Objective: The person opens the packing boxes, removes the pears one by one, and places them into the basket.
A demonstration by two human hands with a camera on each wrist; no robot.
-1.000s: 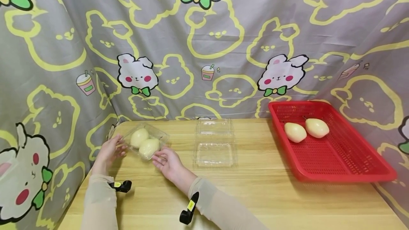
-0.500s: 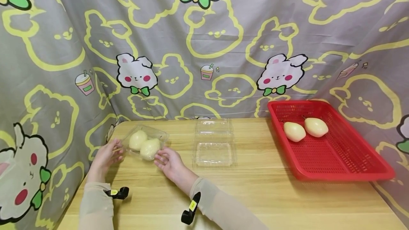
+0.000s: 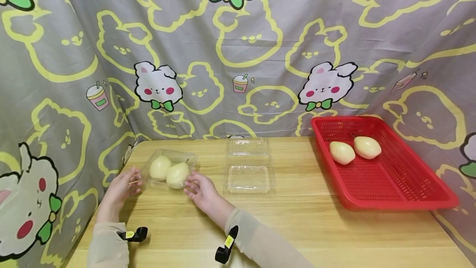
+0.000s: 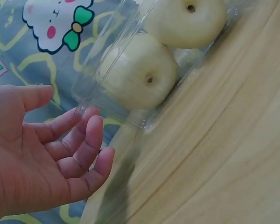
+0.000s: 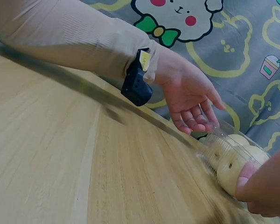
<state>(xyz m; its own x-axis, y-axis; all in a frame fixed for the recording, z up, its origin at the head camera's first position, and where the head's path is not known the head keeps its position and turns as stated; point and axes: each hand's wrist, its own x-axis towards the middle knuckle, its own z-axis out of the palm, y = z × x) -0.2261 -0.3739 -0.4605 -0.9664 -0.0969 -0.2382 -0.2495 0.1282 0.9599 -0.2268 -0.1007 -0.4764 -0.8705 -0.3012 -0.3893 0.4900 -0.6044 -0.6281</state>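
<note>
A clear plastic clamshell box (image 3: 184, 157) lies at the left of the table with two pale yellow pears (image 3: 177, 175) inside. In the left wrist view, my left hand (image 4: 46, 149) is at one corner of the box, fingertips touching it, fingers loosely bent and thumb apart. My right hand (image 3: 204, 195) touches the opposite side with relaxed fingers. The right wrist view shows the right hand's thumb (image 5: 246, 176) against the box beside a pear; its other fingers are partly hidden there.
Another clear clamshell (image 3: 248, 177) lies unfolded at mid-table. A red perforated basket (image 3: 394, 206) on the right holds two pears (image 3: 367, 147). A patterned curtain (image 3: 256, 53) rises behind and beside the wooden table (image 3: 297, 226).
The box with the two pears has turned to lie squarer to the table and shifted slightly toward me. My left hand has drawn back slightly left; my right hand has moved slightly right.
</note>
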